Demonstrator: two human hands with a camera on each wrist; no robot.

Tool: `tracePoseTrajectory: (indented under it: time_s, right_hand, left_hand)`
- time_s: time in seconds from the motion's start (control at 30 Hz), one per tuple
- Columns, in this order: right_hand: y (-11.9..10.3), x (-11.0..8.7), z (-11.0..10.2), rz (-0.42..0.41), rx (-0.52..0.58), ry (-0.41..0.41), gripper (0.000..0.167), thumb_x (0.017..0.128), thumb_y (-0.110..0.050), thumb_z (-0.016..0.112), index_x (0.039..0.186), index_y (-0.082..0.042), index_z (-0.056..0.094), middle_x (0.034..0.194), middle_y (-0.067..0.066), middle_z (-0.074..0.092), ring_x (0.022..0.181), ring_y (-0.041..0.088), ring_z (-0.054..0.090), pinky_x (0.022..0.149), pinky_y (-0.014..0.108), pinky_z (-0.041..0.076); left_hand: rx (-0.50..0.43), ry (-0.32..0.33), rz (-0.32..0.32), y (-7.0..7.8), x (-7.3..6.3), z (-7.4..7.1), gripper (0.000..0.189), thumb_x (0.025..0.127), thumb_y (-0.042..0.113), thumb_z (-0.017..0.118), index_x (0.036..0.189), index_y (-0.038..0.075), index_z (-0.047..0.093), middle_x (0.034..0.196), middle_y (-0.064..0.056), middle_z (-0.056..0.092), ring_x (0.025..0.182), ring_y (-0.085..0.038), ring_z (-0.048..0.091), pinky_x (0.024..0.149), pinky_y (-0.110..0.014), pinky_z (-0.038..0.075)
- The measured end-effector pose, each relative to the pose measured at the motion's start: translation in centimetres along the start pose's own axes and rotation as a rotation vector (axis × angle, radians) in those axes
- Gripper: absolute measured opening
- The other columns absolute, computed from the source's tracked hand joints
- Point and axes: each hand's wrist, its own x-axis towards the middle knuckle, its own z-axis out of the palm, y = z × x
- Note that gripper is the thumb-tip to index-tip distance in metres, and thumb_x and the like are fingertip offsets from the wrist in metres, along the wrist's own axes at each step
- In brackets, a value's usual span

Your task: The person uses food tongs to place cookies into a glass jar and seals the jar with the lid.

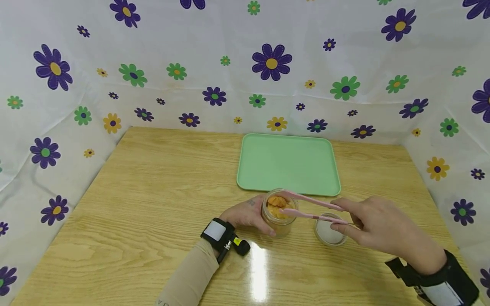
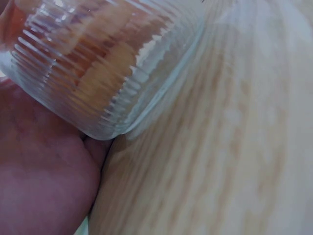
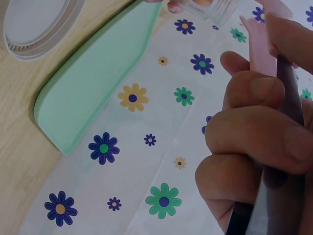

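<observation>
A clear glass jar [image 1: 282, 230] stands on the table with orange-brown cookies [image 1: 276, 201] inside. My left hand [image 1: 248, 215] grips it from the left side, thumb in front, its other fingers hidden behind the glass. In the left wrist view the ribbed jar wall [image 2: 98, 73] rests against the palm. Pink tongs [image 1: 314, 201] are held by my right hand [image 1: 377, 223], to the right of the jar. Their two arms stand apart, and both tips overlap the jar's mouth beside the cookies. Curled fingers [image 3: 249, 137] wrap the tongs in the right wrist view.
A round whitish lid [image 1: 330, 233] lies on the table right of the jar, partly below the tongs. Behind the jar lies a pale green rectangular tray [image 1: 287, 163]. The wooden table [image 1: 153, 191] is bordered by a flower-patterned cloth [image 1: 229, 51] at the back and sides.
</observation>
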Motion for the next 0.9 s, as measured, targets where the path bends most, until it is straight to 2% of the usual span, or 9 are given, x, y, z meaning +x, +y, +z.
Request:
tracePoseTrajectory:
  time_s: [0.1, 0.17, 0.27, 0.4, 0.5, 0.67, 0.8, 0.9]
  right_hand:
    - [-0.12, 0.06, 0.05, 0.003, -0.014, -0.031, 0.03, 0.094, -0.045, 0.071, 0.118, -0.027, 0.069, 0.056, -0.023, 0.034, 0.049, -0.005, 0.03, 0.047, 0.019, 0.027]
    - [-0.21, 0.13, 0.06, 0.008, -0.017, -0.04, 0.03, 0.095, -0.045, 0.07, 0.119, -0.027, 0.069, 0.055, -0.022, 0.034, 0.048, -0.005, 0.03, 0.047, 0.019, 0.026]
    - [-0.2, 0.15, 0.05, -0.007, -0.019, -0.02, 0.029, 0.093, -0.043, 0.072, 0.117, -0.026, 0.069, 0.055, -0.023, 0.032, 0.048, -0.005, 0.028, 0.047, 0.019, 0.025]
    - [-0.1, 0.01, -0.09, -0.04, -0.008, 0.006, 0.028, 0.092, -0.041, 0.074, 0.116, -0.029, 0.068, 0.055, -0.024, 0.03, 0.048, -0.006, 0.026, 0.046, 0.018, 0.024]
    - [-0.16, 0.05, -0.15, -0.047, -0.023, -0.007, 0.027, 0.092, -0.043, 0.074, 0.116, -0.031, 0.068, 0.055, -0.024, 0.029, 0.048, -0.006, 0.026, 0.046, 0.018, 0.023]
    - [-0.29, 0.31, 0.02, -0.023, -0.051, -0.014, 0.029, 0.094, -0.044, 0.072, 0.117, -0.028, 0.069, 0.054, -0.022, 0.028, 0.047, -0.005, 0.025, 0.046, 0.019, 0.021]
    - [-0.4, 0.52, 0.15, -0.013, -0.074, 0.017, 0.03, 0.094, -0.043, 0.071, 0.119, -0.026, 0.069, 0.053, -0.021, 0.028, 0.047, -0.004, 0.025, 0.046, 0.019, 0.021]
    - [-0.49, 0.7, 0.29, -0.025, -0.097, 0.07, 0.032, 0.094, -0.041, 0.072, 0.122, -0.027, 0.068, 0.053, -0.021, 0.027, 0.047, -0.004, 0.023, 0.045, 0.019, 0.02]
  left_hand:
    - [-0.014, -0.01, 0.012, -0.01, 0.03, 0.0, 0.098, 0.068, -0.012, 0.087, 0.151, 0.016, 0.044, 0.144, -0.004, 0.056, 0.132, -0.014, 0.051, 0.119, -0.034, 0.035]
    - [-0.01, 0.001, -0.006, 0.01, -0.01, 0.0, 0.097, 0.068, -0.011, 0.087, 0.151, 0.016, 0.044, 0.141, -0.004, 0.058, 0.129, -0.013, 0.053, 0.117, -0.033, 0.036]
    - [-0.018, 0.01, -0.039, -0.03, -0.1, -0.03, 0.096, 0.068, -0.011, 0.087, 0.15, 0.015, 0.044, 0.139, -0.004, 0.058, 0.127, -0.012, 0.053, 0.116, -0.033, 0.038]
    - [0.003, 0.018, -0.052, -0.08, -0.11, -0.02, 0.096, 0.068, -0.01, 0.088, 0.149, 0.015, 0.044, 0.141, -0.004, 0.056, 0.129, -0.012, 0.051, 0.117, -0.033, 0.036]
    - [0.016, 0.025, -0.039, -0.07, -0.15, -0.03, 0.097, 0.067, -0.01, 0.088, 0.15, 0.016, 0.045, 0.142, -0.003, 0.057, 0.13, -0.012, 0.051, 0.118, -0.033, 0.034]
    - [0.012, 0.008, -0.005, 0.04, -0.03, 0.02, 0.098, 0.068, -0.009, 0.089, 0.151, 0.019, 0.045, 0.144, -0.002, 0.056, 0.133, -0.014, 0.051, 0.119, -0.034, 0.033]
    - [-0.008, 0.009, -0.027, 0.05, 0.02, 0.02, 0.099, 0.067, -0.01, 0.088, 0.151, 0.018, 0.044, 0.143, -0.004, 0.056, 0.13, -0.015, 0.052, 0.117, -0.033, 0.037]
    - [0.004, 0.026, -0.055, 0.02, -0.01, 0.0, 0.098, 0.066, -0.01, 0.088, 0.15, 0.016, 0.044, 0.14, -0.005, 0.057, 0.129, -0.014, 0.053, 0.116, -0.032, 0.038]
